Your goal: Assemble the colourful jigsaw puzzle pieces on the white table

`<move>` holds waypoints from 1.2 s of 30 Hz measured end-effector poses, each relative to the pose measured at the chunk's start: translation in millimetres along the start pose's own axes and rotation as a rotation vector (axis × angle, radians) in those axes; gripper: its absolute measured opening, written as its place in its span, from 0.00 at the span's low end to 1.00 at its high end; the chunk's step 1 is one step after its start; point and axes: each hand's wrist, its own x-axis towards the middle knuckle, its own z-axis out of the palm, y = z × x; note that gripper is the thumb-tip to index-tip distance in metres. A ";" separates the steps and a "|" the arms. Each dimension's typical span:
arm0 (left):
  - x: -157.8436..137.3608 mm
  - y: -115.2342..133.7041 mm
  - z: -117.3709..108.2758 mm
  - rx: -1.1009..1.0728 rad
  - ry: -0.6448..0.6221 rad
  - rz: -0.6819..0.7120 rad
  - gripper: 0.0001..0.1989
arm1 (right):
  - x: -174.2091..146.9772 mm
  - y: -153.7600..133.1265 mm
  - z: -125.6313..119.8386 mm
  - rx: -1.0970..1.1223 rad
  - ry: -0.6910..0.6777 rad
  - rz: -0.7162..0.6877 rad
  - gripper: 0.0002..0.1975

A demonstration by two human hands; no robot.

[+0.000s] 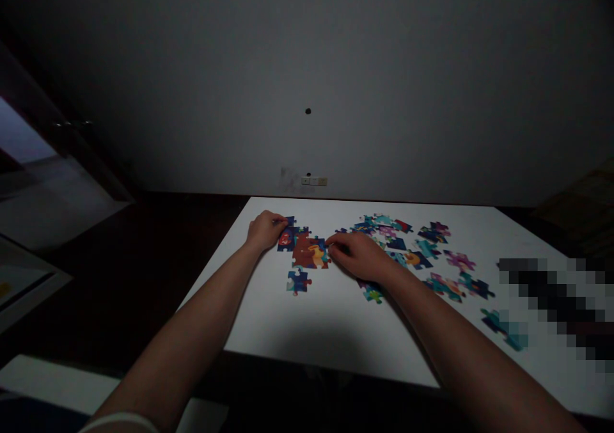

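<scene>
A small joined block of jigsaw puzzle pieces (304, 251), brown and orange with blue parts, lies on the white table. At its upper left, my left hand (267, 229) has its fingers pinched on a dark blue puzzle piece (290, 220). Just below those fingers is a blue piece with a red figure (286, 239). My right hand (357, 254) is closed, its fingertips at the block's right edge on a puzzle piece that they largely cover. Below the block, apart from it, lies a blue puzzle piece (298, 281).
Several loose puzzle pieces (385, 230) are heaped behind my right hand, and others (459, 261) spread to the right. A piece (373, 293) lies under my right wrist. The white table (288, 330) stands near a grey wall with a socket (314, 181). A blurred dark patch covers the right side.
</scene>
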 end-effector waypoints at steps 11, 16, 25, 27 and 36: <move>-2.1 7.0 -2.6 0.044 -0.003 -0.041 0.18 | 0.7 -2.5 -0.7 0.015 -0.008 0.016 0.12; -0.7 6.0 -1.9 0.041 -0.011 -0.051 0.15 | 0.6 -3.2 -0.9 0.007 -0.003 0.013 0.12; 0.3 5.4 -1.3 0.026 -0.008 -0.071 0.13 | 0.3 -0.7 -0.3 -0.011 -0.006 -0.004 0.12; 0.5 6.8 -1.7 0.021 -0.003 -0.075 0.13 | 0.0 0.0 0.1 -0.019 -0.008 -0.005 0.12; -7.7 21.9 -17.8 0.014 0.052 0.139 0.15 | -0.1 3.4 0.2 -0.043 -0.040 0.002 0.13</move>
